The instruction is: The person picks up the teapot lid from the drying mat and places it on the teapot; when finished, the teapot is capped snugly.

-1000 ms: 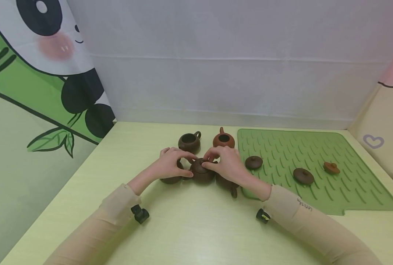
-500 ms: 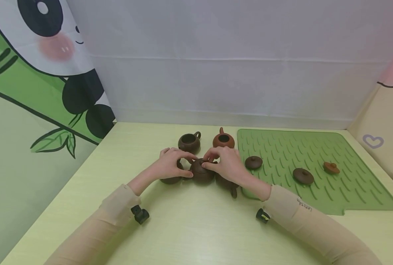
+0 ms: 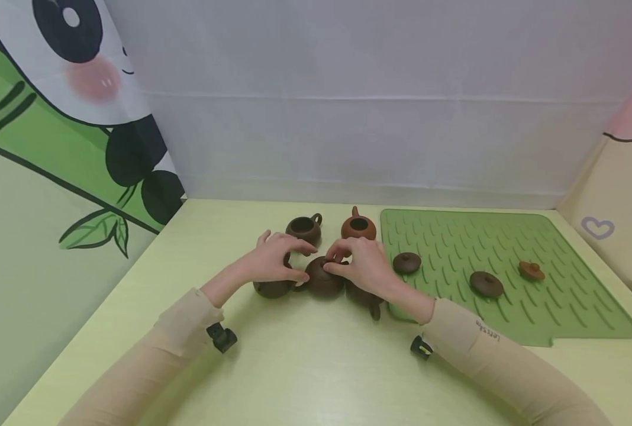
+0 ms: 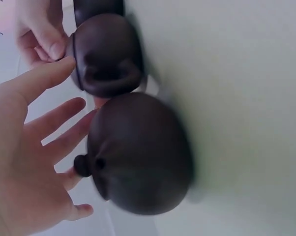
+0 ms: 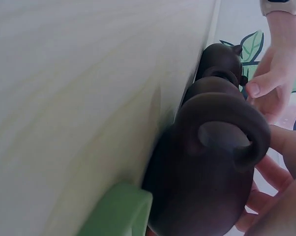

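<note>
In the head view a dark brown teapot (image 3: pixel 323 283) stands upright in the middle of the group, its lid on. My right hand (image 3: pixel 368 267) pinches that lid at its top with thumb and fingers. Spread and loosely bent, my left hand (image 3: pixel 274 260) hovers over another dark teapot (image 3: pixel 272 289), thumb tip close by the middle pot. The left wrist view shows this left teapot (image 4: pixel 143 157) lidded, its knob beside my fingers. Partly hidden under my right hand is a third dark teapot (image 3: pixel 363 297), whose handle fills the right wrist view.
Behind my hands stand a lidless dark teapot (image 3: pixel 304 229) and a lidless reddish teapot (image 3: pixel 358 227). On the green mat (image 3: pixel 566 307) at the right lie two dark lids (image 3: pixel 407 262) and an orange-brown lid (image 3: pixel 531 271). A pale cloth wall (image 3: pixel 374 142) rises behind the table.
My left hand has drawn slightly left, its fingers spreading wider and its index finger lifting off the middle teapot. My right hand keeps its place at the lid.
</note>
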`<act>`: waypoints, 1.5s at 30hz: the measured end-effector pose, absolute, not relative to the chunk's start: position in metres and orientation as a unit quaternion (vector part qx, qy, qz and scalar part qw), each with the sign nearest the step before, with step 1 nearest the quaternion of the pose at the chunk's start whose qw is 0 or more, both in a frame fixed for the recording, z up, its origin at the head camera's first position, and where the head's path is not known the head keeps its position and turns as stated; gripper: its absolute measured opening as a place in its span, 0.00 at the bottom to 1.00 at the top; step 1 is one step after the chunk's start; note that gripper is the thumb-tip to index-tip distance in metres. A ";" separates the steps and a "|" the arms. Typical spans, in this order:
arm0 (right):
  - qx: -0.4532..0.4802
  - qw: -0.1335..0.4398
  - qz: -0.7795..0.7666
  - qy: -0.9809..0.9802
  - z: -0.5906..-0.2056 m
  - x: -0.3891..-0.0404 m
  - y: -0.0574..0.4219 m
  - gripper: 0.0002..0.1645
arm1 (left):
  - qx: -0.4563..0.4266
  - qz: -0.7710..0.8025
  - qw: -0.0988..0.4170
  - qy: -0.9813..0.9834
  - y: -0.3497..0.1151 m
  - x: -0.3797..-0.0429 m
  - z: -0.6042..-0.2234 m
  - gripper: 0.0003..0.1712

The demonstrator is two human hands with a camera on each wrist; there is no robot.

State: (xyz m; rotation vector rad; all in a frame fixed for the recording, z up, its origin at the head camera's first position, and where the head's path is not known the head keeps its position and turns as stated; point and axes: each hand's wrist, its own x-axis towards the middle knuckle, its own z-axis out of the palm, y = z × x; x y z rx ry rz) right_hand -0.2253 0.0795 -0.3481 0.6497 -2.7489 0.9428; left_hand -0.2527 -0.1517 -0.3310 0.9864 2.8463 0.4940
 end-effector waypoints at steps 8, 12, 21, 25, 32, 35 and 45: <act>0.217 0.080 0.314 -0.921 -0.347 -0.226 0.080 0.06 | 0.342 0.169 0.050 0.923 -0.161 -0.267 -0.306 0.29; 0.217 0.078 0.313 -0.921 -0.348 -0.227 0.080 0.06 | 0.349 0.185 0.051 0.917 -0.167 -0.281 -0.298 0.29; 0.219 0.070 0.319 -0.919 -0.352 -0.235 0.086 0.06 | 0.330 0.193 0.058 0.922 -0.177 -0.319 -0.306 0.37; 0.224 0.071 0.320 -0.918 -0.352 -0.239 0.089 0.06 | 0.314 0.192 0.077 0.927 -0.180 -0.333 -0.314 0.41; 0.233 0.065 0.327 -0.914 -0.352 -0.249 0.097 0.06 | 0.299 0.201 0.087 0.929 -0.178 -0.345 -0.315 0.43; 0.240 0.061 0.328 -0.912 -0.352 -0.256 0.101 0.06 | 0.295 0.212 0.085 0.928 -0.174 -0.346 -0.313 0.42; 0.257 0.050 0.327 -0.908 -0.350 -0.276 0.114 0.06 | 0.295 0.241 0.061 0.923 -0.154 -0.338 -0.309 0.35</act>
